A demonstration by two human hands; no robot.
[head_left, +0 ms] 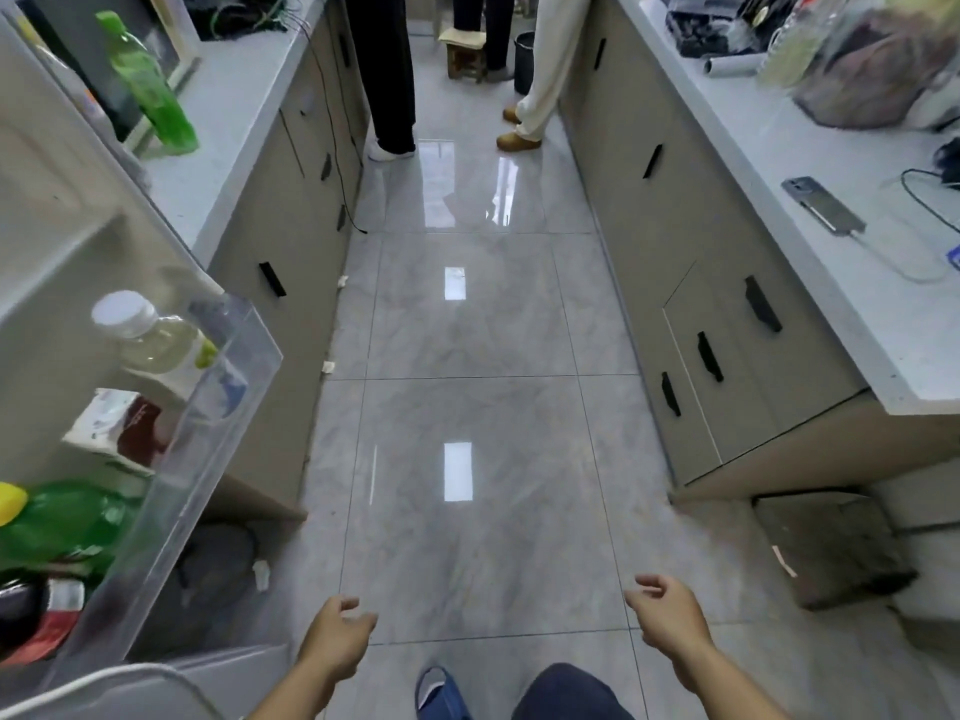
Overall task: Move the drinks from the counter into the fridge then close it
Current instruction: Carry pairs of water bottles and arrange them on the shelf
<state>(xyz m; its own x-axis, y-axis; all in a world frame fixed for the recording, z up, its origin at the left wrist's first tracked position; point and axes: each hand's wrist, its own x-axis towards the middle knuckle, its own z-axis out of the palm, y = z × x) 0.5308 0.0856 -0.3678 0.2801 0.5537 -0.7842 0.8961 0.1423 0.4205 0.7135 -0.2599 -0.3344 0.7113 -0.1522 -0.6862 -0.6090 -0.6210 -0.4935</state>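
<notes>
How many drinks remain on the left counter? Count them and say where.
1: a green bottle stands on the left counter behind the open fridge door; that door may hide others.

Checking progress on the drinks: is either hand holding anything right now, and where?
Nothing is held: left hand and right hand both hang empty.

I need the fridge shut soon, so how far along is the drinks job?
Done: several drinks stand in the open fridge door shelf, among them a white-capped bottle. In hand: nothing; the left hand and right hand are empty. Left: a green bottle is on the left counter, and the door needs closing.
</notes>
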